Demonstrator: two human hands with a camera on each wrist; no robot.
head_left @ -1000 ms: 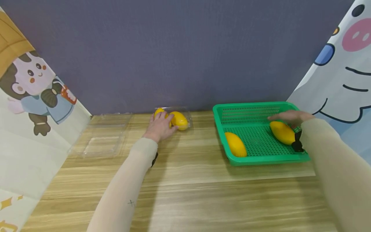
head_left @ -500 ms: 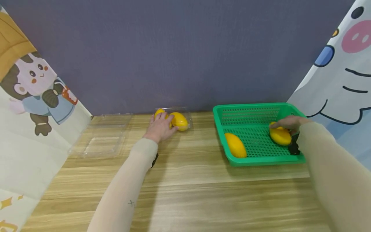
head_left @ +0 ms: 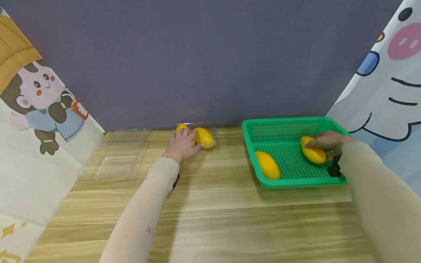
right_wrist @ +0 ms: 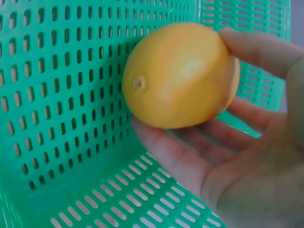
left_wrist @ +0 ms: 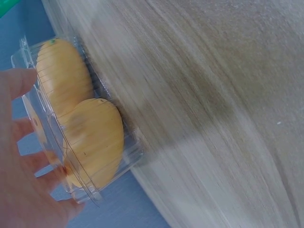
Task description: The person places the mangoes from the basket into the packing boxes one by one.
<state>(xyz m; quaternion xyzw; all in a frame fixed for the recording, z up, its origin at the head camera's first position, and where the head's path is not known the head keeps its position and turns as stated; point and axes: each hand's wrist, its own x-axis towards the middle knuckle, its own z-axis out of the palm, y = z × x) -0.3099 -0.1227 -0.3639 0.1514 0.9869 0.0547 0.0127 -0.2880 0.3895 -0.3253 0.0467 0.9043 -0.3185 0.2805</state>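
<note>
In the head view, my left hand (head_left: 182,145) rests with spread fingers on a clear plastic clamshell box (left_wrist: 135,159) near the back wall. Two yellow mangoes sit inside it, one the right mango (head_left: 204,138), the other partly hidden under my fingers. In the left wrist view the fingertips touch the lid. My right hand (head_left: 329,141) grips another mango (right_wrist: 175,78) inside the green plastic basket (head_left: 296,180), thumb on one side and fingers curled beneath. A second mango (head_left: 268,165) lies at the basket's left side.
At the far left of the wooden table (head_left: 210,226), an open clear plastic container (head_left: 115,155) lies by the printed side wall. A dark blue-grey wall (head_left: 210,62) closes off the back. Another printed wall (head_left: 388,106) stands on the right.
My right hand has come down around the mango at the basket's right, which has shifted slightly left and now lies in its grip. The left hand and box have stayed put.
</note>
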